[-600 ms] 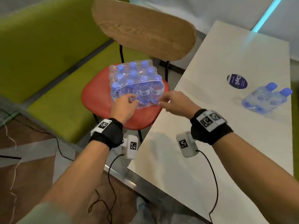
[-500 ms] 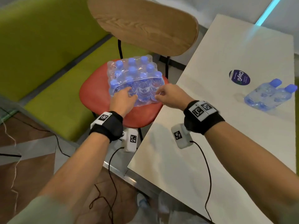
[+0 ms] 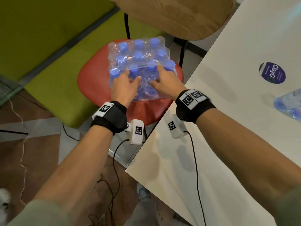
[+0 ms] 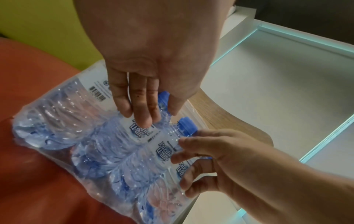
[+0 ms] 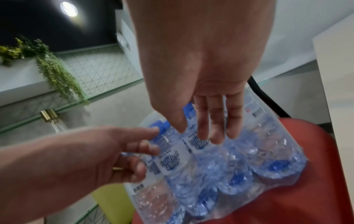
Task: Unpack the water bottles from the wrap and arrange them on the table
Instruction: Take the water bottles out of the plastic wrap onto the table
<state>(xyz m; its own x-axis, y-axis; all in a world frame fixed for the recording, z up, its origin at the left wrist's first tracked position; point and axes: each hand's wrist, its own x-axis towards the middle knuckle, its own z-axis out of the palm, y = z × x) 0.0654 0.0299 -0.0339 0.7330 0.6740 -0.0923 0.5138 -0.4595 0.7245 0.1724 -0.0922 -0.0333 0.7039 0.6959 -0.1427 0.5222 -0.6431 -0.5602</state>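
Note:
A pack of small water bottles (image 3: 140, 62) with blue caps, in clear plastic wrap (image 4: 57, 121), stands on a red chair seat (image 3: 91, 82). The wrap is stretched open at the near side. My left hand (image 3: 126, 85) lies against the near row, its straight fingers (image 4: 141, 118) touching a labelled bottle (image 4: 118, 145). My right hand (image 3: 164, 80) is right beside it, fingers (image 5: 210, 133) extended onto the neighbouring bottles, index finger up by a cap. Neither hand closes round a bottle. Two loose bottles (image 3: 290, 105) lie on the white table (image 3: 228, 128) at the right edge.
The chair's wooden backrest (image 3: 179, 17) rises behind the pack. A green bench (image 3: 48, 46) runs along the left. A round dark blue sticker (image 3: 272, 73) is on the table. Cables (image 3: 114, 160) trail over the floor below my wrists.
Both hands have let go of the wrap's edge and slid together onto the near row of bottles. The view has moved closer to the pack.

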